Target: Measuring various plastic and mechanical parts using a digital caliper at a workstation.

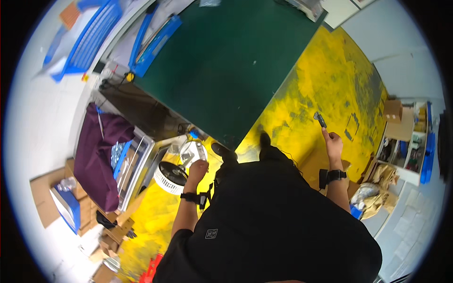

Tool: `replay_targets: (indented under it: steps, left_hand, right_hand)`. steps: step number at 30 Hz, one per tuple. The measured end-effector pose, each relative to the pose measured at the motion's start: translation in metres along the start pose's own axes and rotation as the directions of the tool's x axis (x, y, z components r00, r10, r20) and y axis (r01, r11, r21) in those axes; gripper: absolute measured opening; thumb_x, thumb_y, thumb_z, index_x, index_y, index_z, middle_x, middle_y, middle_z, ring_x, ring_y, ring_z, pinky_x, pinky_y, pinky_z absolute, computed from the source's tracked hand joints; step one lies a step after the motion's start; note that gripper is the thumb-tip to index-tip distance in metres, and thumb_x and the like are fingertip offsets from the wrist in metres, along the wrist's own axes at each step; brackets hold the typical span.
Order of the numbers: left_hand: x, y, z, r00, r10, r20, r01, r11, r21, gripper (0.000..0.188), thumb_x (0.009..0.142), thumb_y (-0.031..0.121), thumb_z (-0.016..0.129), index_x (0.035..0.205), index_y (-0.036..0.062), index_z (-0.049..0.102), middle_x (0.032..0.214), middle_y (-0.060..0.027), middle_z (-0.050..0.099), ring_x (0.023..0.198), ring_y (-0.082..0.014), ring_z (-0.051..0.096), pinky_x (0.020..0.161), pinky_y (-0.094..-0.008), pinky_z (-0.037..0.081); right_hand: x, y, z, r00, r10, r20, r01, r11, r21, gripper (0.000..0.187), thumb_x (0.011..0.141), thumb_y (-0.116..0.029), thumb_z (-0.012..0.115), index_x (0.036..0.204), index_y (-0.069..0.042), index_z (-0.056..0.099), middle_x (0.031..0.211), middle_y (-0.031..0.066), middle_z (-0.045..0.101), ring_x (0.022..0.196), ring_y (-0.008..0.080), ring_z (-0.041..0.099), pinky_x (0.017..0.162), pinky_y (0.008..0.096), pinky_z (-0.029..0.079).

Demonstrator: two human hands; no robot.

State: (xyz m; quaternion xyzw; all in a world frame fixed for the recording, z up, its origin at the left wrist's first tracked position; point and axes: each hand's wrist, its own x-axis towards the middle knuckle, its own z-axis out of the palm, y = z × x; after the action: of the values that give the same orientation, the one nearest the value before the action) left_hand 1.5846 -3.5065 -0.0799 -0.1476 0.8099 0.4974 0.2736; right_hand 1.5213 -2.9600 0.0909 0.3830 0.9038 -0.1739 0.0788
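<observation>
Implement (322,122), small, dark and wider at its far end, juts up from the right hand (334,143), which is closed about its near end; its exact kind is too small to make out. That hand is held out over the yellow floor (339,61), well to the right of the body, with a black band (337,175) on the wrist below it.

The left hand (198,170) is curled, and I cannot tell whether anything lies within its fingers. It is nearest to a white disc-shaped thing (188,152) and a round white fan cage (169,184) (its middle looks black), both just beyond or beside it. A black strap (190,197) circles that wrist too.

Farther out, a dark green table (217,70) spreads ahead of the person's feet, with a blue tray (165,40) at its left edge. Purple cloth (92,160) drapes over things on the left, near cardboard (45,198) and a blue-edged panel (66,207). Over to the right, a brown box (392,111) sits by loaded shelves (415,151), with crumpled brown paper (384,193) lower down.
</observation>
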Motion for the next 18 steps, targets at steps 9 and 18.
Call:
replay_targets:
  steps: [9, 18]
  left_hand:
    - [-0.031, -0.09, 0.073, 0.976, -0.142, 0.167, 0.179, 0.956, -0.232, 0.016, 0.087, 0.017, 0.06, 0.084, 0.0026, 0.067, 0.07, -0.0082, 0.067, 0.062, -0.0183, 0.066, 0.054, -0.0329, 0.05]
    - [0.01, -0.049, 0.152, 0.846, 0.291, 0.446, -0.512, 0.213, 0.832, 0.017, 0.088, 0.021, 0.065, 0.083, 0.0049, 0.067, 0.066, -0.0092, 0.063, 0.061, -0.0202, 0.061, 0.054, -0.0396, 0.048]
  right_hand:
    - [0.077, 0.111, -0.015, 0.994, 0.112, 0.021, -0.113, 0.963, 0.243, 0.065, 0.081, -0.066, 0.065, 0.085, -0.002, 0.072, 0.079, 0.0195, 0.07, 0.082, 0.0363, 0.068, 0.075, 0.0422, 0.052]
    - [0.146, 0.3, -0.079, 0.934, 0.352, -0.069, -0.315, 0.896, 0.313, 0.065, 0.081, -0.066, 0.064, 0.083, -0.001, 0.071, 0.077, 0.02, 0.069, 0.081, 0.0375, 0.068, 0.074, 0.0431, 0.052]
